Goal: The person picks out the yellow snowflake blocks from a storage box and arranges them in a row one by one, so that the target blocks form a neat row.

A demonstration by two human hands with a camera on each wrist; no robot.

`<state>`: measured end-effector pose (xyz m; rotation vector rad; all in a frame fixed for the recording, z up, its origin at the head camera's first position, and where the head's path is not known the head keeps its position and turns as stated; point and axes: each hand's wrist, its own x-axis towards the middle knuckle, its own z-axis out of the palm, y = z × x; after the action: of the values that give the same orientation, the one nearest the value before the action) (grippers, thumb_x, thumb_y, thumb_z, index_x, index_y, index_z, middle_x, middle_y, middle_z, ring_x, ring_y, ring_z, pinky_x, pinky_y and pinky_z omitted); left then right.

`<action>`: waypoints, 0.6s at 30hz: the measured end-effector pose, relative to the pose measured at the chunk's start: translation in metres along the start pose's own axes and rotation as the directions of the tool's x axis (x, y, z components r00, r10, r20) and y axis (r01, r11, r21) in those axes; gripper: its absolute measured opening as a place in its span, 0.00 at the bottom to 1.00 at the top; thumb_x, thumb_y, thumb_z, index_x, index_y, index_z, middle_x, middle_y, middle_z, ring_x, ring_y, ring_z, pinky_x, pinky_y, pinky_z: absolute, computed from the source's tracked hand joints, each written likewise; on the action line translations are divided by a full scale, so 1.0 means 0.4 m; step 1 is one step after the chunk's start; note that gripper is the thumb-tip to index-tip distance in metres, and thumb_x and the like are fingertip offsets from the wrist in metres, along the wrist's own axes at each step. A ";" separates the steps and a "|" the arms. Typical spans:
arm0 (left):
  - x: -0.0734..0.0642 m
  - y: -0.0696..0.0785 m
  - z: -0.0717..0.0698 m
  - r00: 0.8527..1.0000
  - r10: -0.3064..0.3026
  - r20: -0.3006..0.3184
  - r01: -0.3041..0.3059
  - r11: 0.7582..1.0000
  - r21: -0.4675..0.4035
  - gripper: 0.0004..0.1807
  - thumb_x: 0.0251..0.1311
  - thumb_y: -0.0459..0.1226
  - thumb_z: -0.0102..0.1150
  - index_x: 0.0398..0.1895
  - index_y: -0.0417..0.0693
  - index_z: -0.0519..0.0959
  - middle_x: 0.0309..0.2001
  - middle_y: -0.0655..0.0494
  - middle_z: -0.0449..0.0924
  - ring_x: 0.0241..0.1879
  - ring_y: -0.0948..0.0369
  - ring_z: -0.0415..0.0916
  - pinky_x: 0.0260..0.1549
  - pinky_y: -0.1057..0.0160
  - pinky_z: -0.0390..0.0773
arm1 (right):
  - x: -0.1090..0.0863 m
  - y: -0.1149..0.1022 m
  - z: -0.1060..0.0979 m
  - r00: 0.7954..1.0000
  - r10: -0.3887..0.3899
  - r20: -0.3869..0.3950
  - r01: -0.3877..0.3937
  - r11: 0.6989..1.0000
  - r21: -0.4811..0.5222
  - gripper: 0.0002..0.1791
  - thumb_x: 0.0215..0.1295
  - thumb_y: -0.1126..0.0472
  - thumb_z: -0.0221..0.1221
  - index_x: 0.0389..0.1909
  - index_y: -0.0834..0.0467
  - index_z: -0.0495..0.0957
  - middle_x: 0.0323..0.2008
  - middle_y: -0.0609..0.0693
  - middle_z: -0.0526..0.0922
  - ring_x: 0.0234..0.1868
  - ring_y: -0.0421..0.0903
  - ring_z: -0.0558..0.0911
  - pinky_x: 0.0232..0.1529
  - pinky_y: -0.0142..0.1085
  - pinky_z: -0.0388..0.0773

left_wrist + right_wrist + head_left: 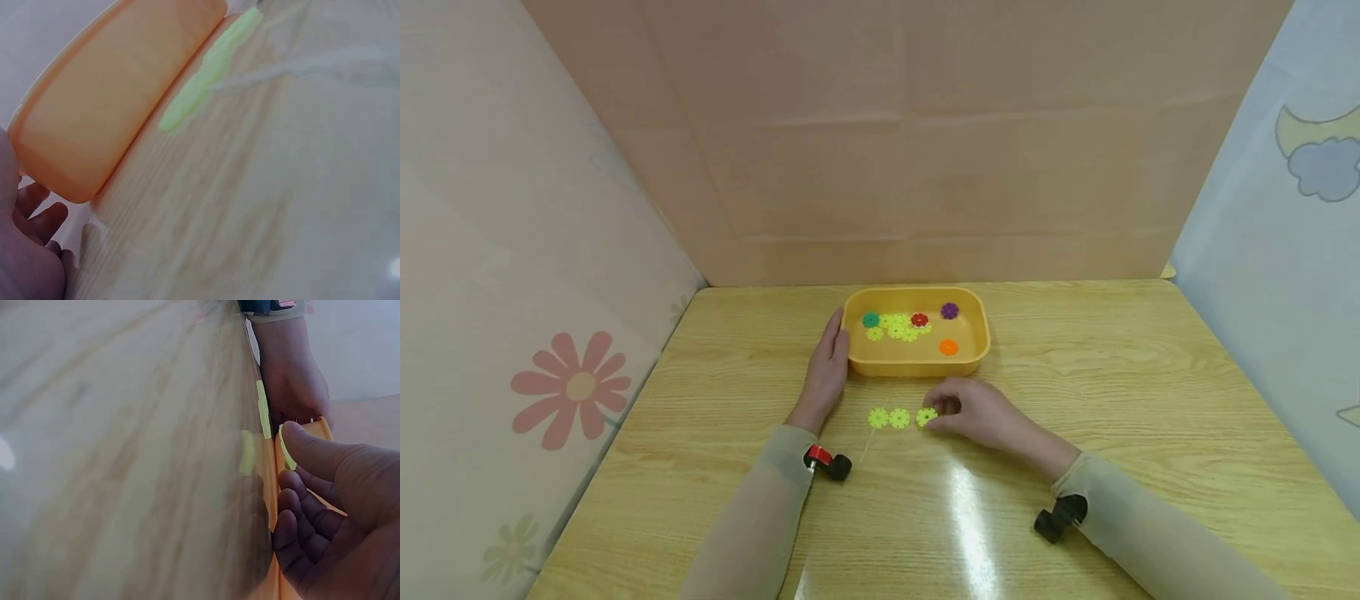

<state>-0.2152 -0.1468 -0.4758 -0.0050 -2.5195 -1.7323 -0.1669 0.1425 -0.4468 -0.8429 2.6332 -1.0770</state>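
Observation:
My right hand pinches a yellow-green notched plastic disc between thumb and fingertips, just above the tabletop. In the right wrist view the disc is seen nearly edge-on under the thumb. Left of it, two matching yellow-green discs lie side by side in a row, with a small gap before the held one. My left hand rests along the left end of the yellow-orange tray, its fingers loosely extended against the outer wall.
Inside the tray lie several yellow-green discs, plus a teal disc, a red one, a purple one and an orange one. Behind the wooden table rises a tan panel; patterned panels flank both sides.

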 end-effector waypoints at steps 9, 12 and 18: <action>-0.001 0.001 -0.001 1.000 0.005 -0.008 -0.005 1.000 0.000 0.33 0.91 0.53 0.35 0.93 0.62 0.51 0.89 0.61 0.52 0.87 0.56 0.47 0.85 0.48 0.51 | 0.014 -0.002 0.009 1.000 0.006 0.012 -0.005 0.998 -0.065 0.13 0.65 0.53 0.80 0.47 0.51 0.91 0.34 0.36 0.83 0.36 0.35 0.80 0.42 0.36 0.80; -0.001 0.000 0.000 1.000 0.005 -0.010 -0.005 1.000 0.001 0.33 0.91 0.53 0.35 0.93 0.63 0.51 0.89 0.61 0.52 0.87 0.56 0.47 0.85 0.48 0.51 | 0.019 -0.003 0.012 1.000 0.007 0.017 -0.006 0.997 -0.082 0.13 0.65 0.53 0.81 0.46 0.51 0.91 0.35 0.37 0.84 0.37 0.34 0.80 0.43 0.37 0.81; 0.000 -0.002 -0.001 1.000 0.012 -0.008 -0.012 1.000 0.007 0.32 0.91 0.54 0.34 0.92 0.68 0.51 0.89 0.62 0.52 0.87 0.57 0.47 0.85 0.49 0.51 | 0.025 -0.005 0.017 1.000 0.002 0.016 0.000 0.992 -0.123 0.14 0.64 0.52 0.81 0.46 0.50 0.90 0.35 0.37 0.84 0.37 0.34 0.80 0.42 0.38 0.80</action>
<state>-0.2151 -0.1474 -0.4766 -0.0127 -2.5140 -1.7160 -0.1717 0.1318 -0.4496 -0.8692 2.7098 -0.9112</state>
